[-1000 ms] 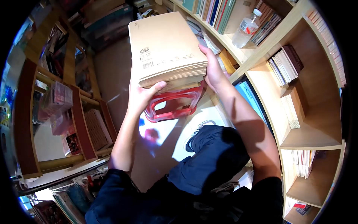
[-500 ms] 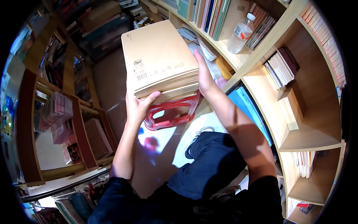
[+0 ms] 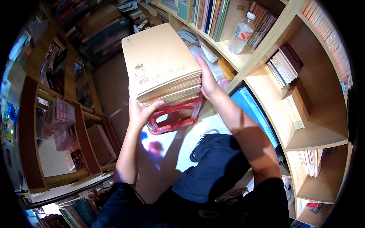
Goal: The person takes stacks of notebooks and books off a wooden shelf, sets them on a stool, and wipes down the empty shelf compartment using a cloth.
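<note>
A thick stack of tan paper envelopes or notebooks (image 3: pixel 161 59), with small print and a barcode on its top, is held between my two hands. My left hand (image 3: pixel 141 110) grips its left side and near corner, thumb against the near edge. Against the right side lies my right hand (image 3: pixel 208 81), its fingers mostly hidden behind the stack. Just below the stack in the view is a red-rimmed stool (image 3: pixel 176 125), partly covered by it.
Wooden shelves (image 3: pixel 262 93) on the right hold books, a plastic bottle (image 3: pixel 241 33) and a blue case (image 3: pixel 255 114). To the left is a rack (image 3: pixel 78 133) with clear packs. Boxes (image 3: pixel 104 36) sit at the back. My bent leg (image 3: pixel 213 167) is below.
The stack and both hands have shifted a little left and down in the view. The shelves have shifted slightly too. My grip on the stack looks the same.
</note>
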`<state>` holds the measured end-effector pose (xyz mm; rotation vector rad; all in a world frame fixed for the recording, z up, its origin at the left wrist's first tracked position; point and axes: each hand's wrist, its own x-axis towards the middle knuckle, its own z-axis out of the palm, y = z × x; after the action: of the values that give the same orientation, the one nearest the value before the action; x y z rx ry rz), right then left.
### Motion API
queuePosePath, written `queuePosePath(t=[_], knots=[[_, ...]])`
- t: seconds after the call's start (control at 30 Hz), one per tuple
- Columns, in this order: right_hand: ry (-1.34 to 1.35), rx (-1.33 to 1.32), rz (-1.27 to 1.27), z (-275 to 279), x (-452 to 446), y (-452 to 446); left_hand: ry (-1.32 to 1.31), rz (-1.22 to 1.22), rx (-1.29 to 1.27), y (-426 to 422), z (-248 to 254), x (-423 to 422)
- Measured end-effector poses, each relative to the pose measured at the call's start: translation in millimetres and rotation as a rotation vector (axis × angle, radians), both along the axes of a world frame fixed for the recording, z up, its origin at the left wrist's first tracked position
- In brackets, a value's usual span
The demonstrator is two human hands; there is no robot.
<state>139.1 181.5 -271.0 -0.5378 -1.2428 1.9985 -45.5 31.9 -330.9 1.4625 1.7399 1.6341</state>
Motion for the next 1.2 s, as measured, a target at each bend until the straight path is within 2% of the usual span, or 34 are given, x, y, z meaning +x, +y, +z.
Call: queuePosePath(t=[0.07, 0.2, 0.43, 0.53, 0.63, 0.7, 0.73, 0.77, 0.87, 0.93, 1.2], knots=[[-0.006, 0.000, -0.031, -3, -1, -3, -0.224, -0.083, 0.009, 2, -10, 0], [-0.001, -0.008, -0.054, -9, -4, 1, -0.264, -0.118, 0.038, 0, 0, 5], [-0.003, -0.081, -0.033, -6, -2, -2, -0.227, -0.107, 0.013, 0, 0, 1], [-0.031, -0.060, -0.110, -8, -1, -2, -0.177, -0.061, -0.025, -1, -3, 0], [-0.041, -0.121, -0.039, -12, 7, 1, -0.163, -0.009, 0.005, -5, 4, 11], [-0.070, -0.036, -0.056, -24, 10, 1, 0.000, 0.112, 0.020, -10, 9, 24], [-0.093, -0.038, -0.088, -29, 9, 4, -0.001, 0.103, 0.015, -10, 7, 25], [-0.102, -0.056, -0.065, -36, 13, 4, 0.269, 0.188, -0.052, -11, 2, 21], [-0.116, -0.059, -0.025, -30, 12, -7, 0.317, 0.213, -0.025, -8, -21, 16], [-0.116, 0.005, -0.086, -34, 10, -12, 0.099, 0.152, -0.052, -8, -28, 14], [-0.129, -0.030, -0.088, -14, 11, -26, 0.091, 0.140, -0.034, -8, -15, 19]])
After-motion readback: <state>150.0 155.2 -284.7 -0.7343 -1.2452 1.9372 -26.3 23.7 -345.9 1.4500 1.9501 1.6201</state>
